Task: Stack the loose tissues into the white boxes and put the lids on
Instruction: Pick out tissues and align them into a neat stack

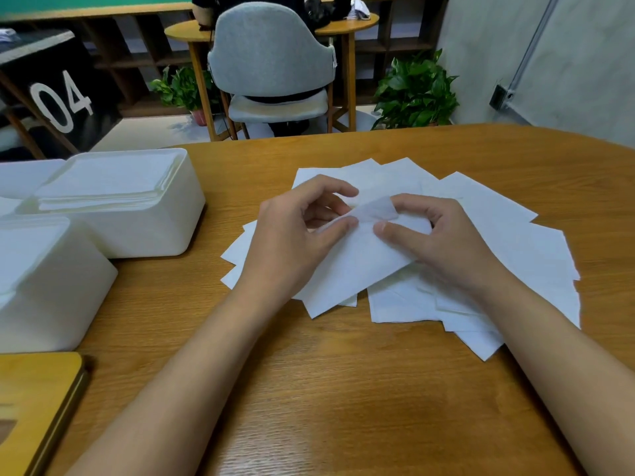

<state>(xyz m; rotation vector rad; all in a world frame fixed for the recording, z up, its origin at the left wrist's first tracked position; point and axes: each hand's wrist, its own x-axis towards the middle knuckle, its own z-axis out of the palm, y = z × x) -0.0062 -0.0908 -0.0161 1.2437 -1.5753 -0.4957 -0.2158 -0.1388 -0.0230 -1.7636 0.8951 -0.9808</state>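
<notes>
Top tissue (357, 269) is the one in play: it lies slantwise on the fanned spread of loose tissues (498, 214) in the middle of the wooden table (343, 389), and its far edge is lifted and curled over. Both hands are on that edge. The left hand (299, 231) has its fingers curled, thumb and forefinger nipping the raised edge; the right hand (443, 242) pinches the folded-over corner between thumb and forefinger, other fingers tucked in. So this reads as the picking-up step, one sheet being teased free of the pile.

Out to the left, well apart from the spread, stands the far white box (144, 228), open-topped, with a stack of tissues (110, 180) up near its rim. Just in front sits the near white box (58, 297); how full it is, hard to tell. A wooden lid (37, 389) lies at the near-left corner, not on any box.

Next move, by my reckoning: lift the sheet clear without dragging its neighbours, square it, carry it left and lay it flat in a box. Plenty of sheets left; lids come later.
</notes>
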